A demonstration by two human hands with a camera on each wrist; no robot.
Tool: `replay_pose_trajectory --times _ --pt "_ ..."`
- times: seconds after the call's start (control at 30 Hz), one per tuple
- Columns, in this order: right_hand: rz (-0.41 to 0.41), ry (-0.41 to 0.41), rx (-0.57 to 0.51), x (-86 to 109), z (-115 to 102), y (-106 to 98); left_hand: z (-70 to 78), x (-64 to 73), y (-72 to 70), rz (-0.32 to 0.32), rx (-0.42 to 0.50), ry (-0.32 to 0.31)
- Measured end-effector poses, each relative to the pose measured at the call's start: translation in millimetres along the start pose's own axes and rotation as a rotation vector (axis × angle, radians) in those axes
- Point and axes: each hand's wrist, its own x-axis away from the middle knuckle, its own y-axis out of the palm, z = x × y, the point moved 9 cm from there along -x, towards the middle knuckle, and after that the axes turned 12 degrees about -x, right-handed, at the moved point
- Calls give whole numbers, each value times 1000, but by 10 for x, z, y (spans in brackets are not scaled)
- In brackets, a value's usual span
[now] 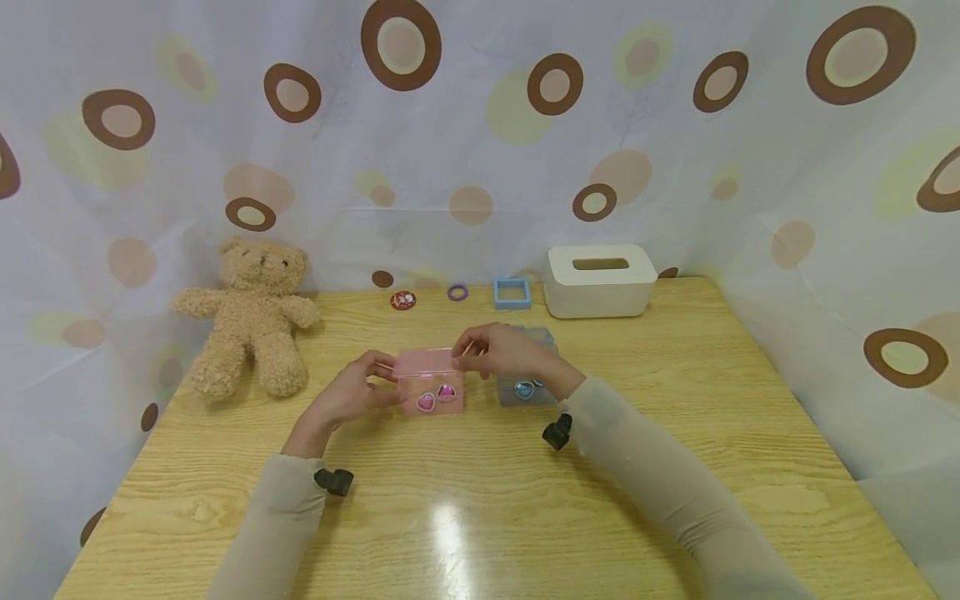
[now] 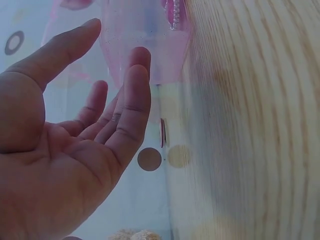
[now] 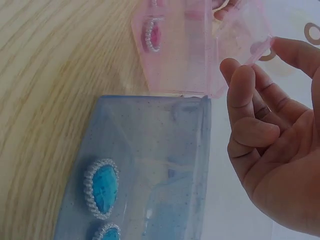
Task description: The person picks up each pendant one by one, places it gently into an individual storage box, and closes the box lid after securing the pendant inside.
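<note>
Near the middle of the table stands a translucent pink box (image 1: 409,387) with two pink heart-shaped gems on its front. Its lid (image 1: 423,361) is raised at an angle. My right hand (image 1: 504,348) reaches across from the right and pinches the lid's right edge between thumb and fingertips. By the box's left side is my left hand (image 1: 351,392), thumb and fingers spread apart and slightly bent, fingertips close to the pink wall. A translucent blue box (image 3: 150,130) with blue gems stands just right of the pink one, partly hidden under my right hand in the head view.
A teddy bear (image 1: 255,325) sits at the back left. Along the back edge lie a red round badge (image 1: 402,300), a purple ring (image 1: 457,286) and a light blue square frame (image 1: 512,305). A white tissue box (image 1: 600,296) stands at the back right.
</note>
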Motion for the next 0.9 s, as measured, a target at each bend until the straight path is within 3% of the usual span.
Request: replay_pose_trajectory --times 0.4,0.57,0.9 --pt "-6 -32 250 -28 -1 103 18 60 28 -100 73 -17" --pt "4 -27 318 -44 -8 145 20 59 21 -92 101 -31" --pt "23 -10 322 -52 -16 174 11 24 7 -57 87 -25"
